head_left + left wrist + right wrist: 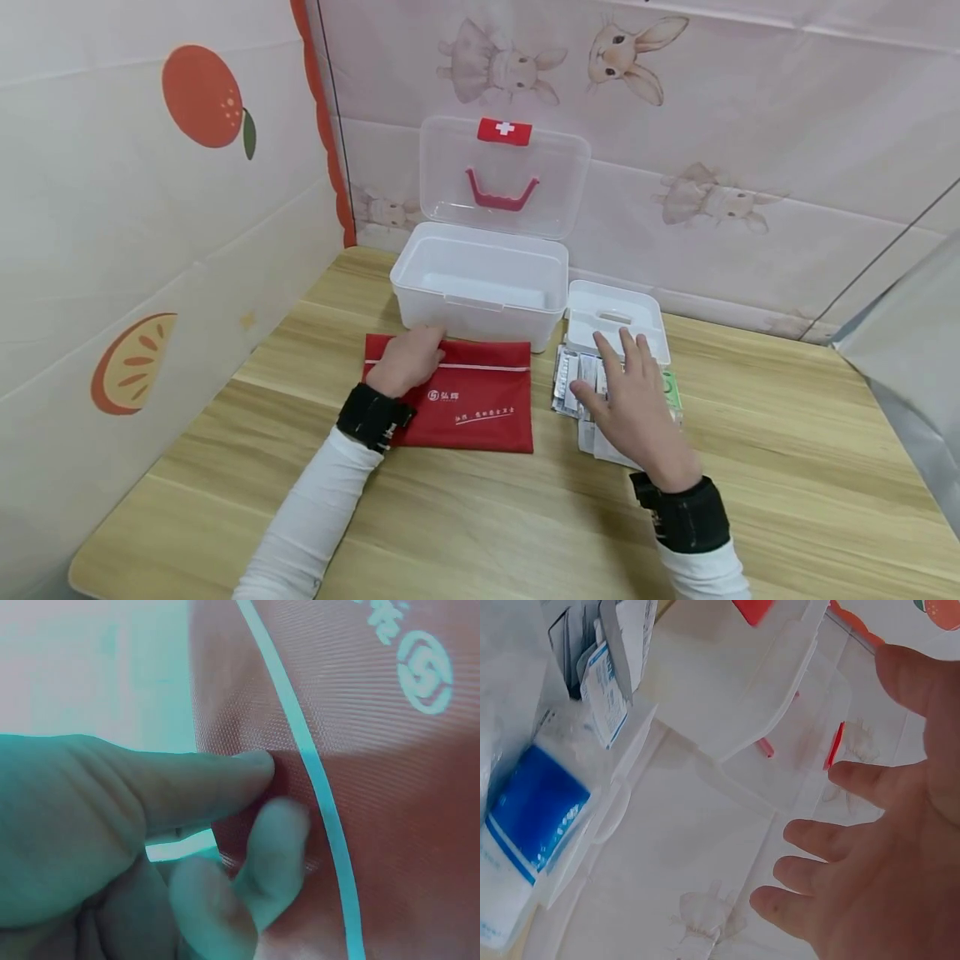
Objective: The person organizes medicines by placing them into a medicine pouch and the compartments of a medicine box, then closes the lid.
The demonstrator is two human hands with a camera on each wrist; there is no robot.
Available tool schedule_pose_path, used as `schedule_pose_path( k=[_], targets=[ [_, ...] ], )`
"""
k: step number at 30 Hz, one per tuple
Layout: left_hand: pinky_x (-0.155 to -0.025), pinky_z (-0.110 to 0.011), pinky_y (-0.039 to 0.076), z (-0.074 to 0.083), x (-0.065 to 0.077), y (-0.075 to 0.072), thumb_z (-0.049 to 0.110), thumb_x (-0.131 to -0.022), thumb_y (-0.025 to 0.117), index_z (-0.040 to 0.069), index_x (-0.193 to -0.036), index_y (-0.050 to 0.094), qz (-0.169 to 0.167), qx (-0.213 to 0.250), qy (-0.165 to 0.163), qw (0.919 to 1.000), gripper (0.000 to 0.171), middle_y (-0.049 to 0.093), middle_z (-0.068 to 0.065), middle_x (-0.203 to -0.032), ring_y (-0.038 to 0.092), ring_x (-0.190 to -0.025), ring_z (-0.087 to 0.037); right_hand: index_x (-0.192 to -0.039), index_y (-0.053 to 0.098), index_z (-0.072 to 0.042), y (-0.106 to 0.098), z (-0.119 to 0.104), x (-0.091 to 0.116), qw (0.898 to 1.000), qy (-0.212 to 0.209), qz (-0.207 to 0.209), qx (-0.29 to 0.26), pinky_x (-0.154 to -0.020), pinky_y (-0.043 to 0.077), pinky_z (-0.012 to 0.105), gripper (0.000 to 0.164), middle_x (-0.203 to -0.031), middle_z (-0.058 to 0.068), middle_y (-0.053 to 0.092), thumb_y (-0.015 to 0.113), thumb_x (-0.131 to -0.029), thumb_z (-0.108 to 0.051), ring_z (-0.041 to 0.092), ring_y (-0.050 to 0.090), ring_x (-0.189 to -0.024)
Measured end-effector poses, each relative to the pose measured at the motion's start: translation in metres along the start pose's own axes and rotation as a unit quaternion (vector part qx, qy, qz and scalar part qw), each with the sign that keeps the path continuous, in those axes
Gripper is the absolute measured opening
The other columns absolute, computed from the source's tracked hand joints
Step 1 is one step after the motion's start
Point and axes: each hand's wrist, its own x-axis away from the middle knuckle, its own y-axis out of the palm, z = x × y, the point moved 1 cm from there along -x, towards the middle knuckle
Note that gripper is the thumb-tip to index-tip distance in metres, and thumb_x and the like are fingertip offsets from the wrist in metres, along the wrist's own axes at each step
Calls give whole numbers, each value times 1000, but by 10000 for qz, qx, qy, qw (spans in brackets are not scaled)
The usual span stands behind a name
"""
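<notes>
Red pouch (468,400) flat on bench (480,533), in front of open clear box (487,321).
Left hand (408,362): fingers curled at the pouch's upper left edge, thumb tip touching the fabric; whether it pinches cannot be told. Right hand (637,408): fingers spread, holding nothing, above packets (567,383) right of the pouch; white tray (643,310) lies just beyond it, beside the box.
</notes>
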Motion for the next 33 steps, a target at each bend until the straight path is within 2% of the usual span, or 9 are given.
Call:
schedule_pose_path(
  k=[5, 8, 12, 15, 18, 25, 28, 33],
  targets=[
    [-78, -38, 55, 17, 12, -17, 13, -91, 70, 8, -107, 59, 304, 361, 360, 9982, 20, 66, -10, -100, 62, -85, -23, -154, 29, -5, 5, -7, -2, 9998, -157, 70, 27, -113, 20, 67, 78, -159, 27, 18, 65, -94, -38, 49, 14, -146],
    [-80, -37, 55, 28, 19, -26, 13, -91, 70, 9, -105, 59, 367, 551, 563, 9962, 18, 67, -9, -100, 62, -85, -21, -154, 30, -5, 8, -10, -3, 9996, -254, 98, 16, -110, 29, 65, 78, -158, 27, 23, 68, -92, -35, 48, 22, -144],
    [-82, -35, 54, 38, 25, -36, 11, -93, 69, 10, -102, 57, 422, 882, 950, 9907, 15, 65, -6, -99, 60, -88, -19, -154, 31, -8, 9, -13, -3, 9987, -342, 18, -371, -101, 42, 61, 76, -158, 24, 25, 69, -93, -32, 45, 31, -142],
    [-84, -34, 52, 43, 29, -41, 9, -94, 66, 9, -101, 58, 508, 1107, 1296, 9841, 10, 62, -5, -98, 58, -91, -19, -153, 33, -13, 9, -16, -1, 9948, -498, -166, -869, -95, 49, 57, 71, -158, 19, 28, 68, -94, -29, 41, 36, -140],
    [-83, -32, 53, 45, 31, -45, 6, -95, 63, 8, -101, 60, 617, 1291, 1547, 9775, 7, 62, -5, -97, 57, -90, -18, -151, 39, -16, 9, -20, 1, 9878, -813, -407, -1266, -96, 50, 54, 64, -158, 14, 30, 68, -94, -27, 38, 41, -138],
    [-73, -30, 48, 49, 35, -46, -1, -89, 59, 6, -91, 64, 1029, 1580, 1900, 9635, 10, 63, -5, -91, 54, -83, -19, -142, 53, -20, 14, -32, 5, 9766, -1153, -892, -1580, -88, 55, 44, 53, -151, 11, 41, 71, -93, -28, 31, 56, -123],
    [-70, -29, 48, 50, 37, -48, -2, -87, 58, 7, -88, 64, 1075, 1750, 1985, 9583, 11, 63, -5, -88, 54, -80, -18, -147, 46, -26, 16, -38, 7, 9742, -1254, -946, -1619, -86, 56, 41, 61, -150, 6, 44, 72, -92, -30, 27, 58, -119],
    [-64, -28, 46, 51, 33, -48, -5, -87, 54, 8, -82, 63, 967, 2118, 2253, 9461, 17, 59, -4, -84, 52, -75, -17, -153, 31, -38, 18, -50, 12, 9681, -1651, -1102, -1528, -85, 55, 36, 82, -152, -2, 38, 78, -86, -36, 18, 57, -114]
  ],
)
